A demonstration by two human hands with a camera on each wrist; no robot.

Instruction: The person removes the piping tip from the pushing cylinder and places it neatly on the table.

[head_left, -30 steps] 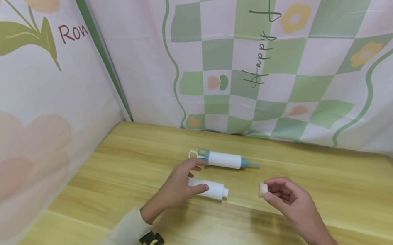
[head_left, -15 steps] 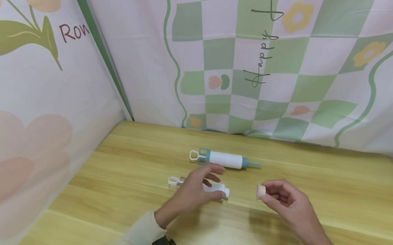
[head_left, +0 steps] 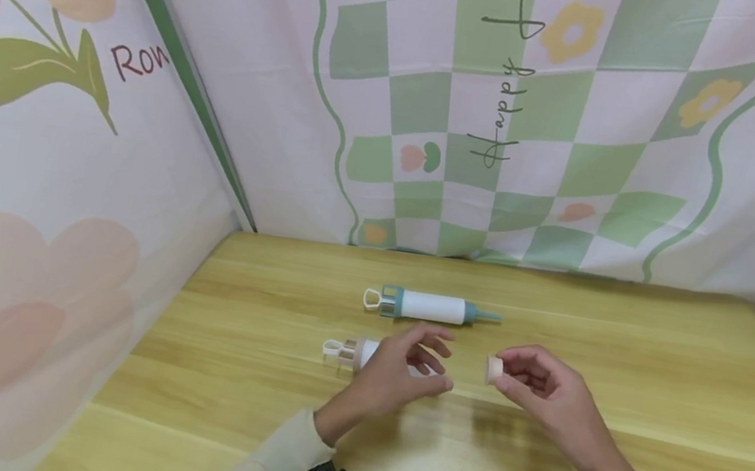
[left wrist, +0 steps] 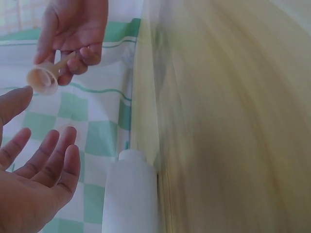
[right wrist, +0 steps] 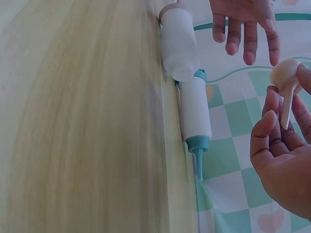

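Between the right hand's [head_left: 557, 402] thumb and fingers is a cream nozzle cap [head_left: 494, 370], its wide mouth turned toward the left hand. The right wrist view shows the thin spout of this nozzle cap [right wrist: 286, 104] pointing back into the palm. My left hand [head_left: 394, 375] hovers over a white syringe-like tube [head_left: 366, 352], fingers spread and slightly bent, holding nothing. Its fingertips are a short gap from the nozzle cap. That tube lies on its side with a beige collar and looped plunger handle; the hand hides its front end in the head view.
Behind the hands a second syringe-like tube [head_left: 432, 308], white with teal ends, lies on the wooden table [head_left: 625, 327], its spout pointing right. A green-and-white checked cloth [head_left: 469, 200] hangs along the back edge, and a flowered cloth [head_left: 66, 184] stands at the left.
My left hand has moved right along the beige-collared tube, uncovering its handle and covering its front end. The right hand has shifted slightly left with the nozzle cap.
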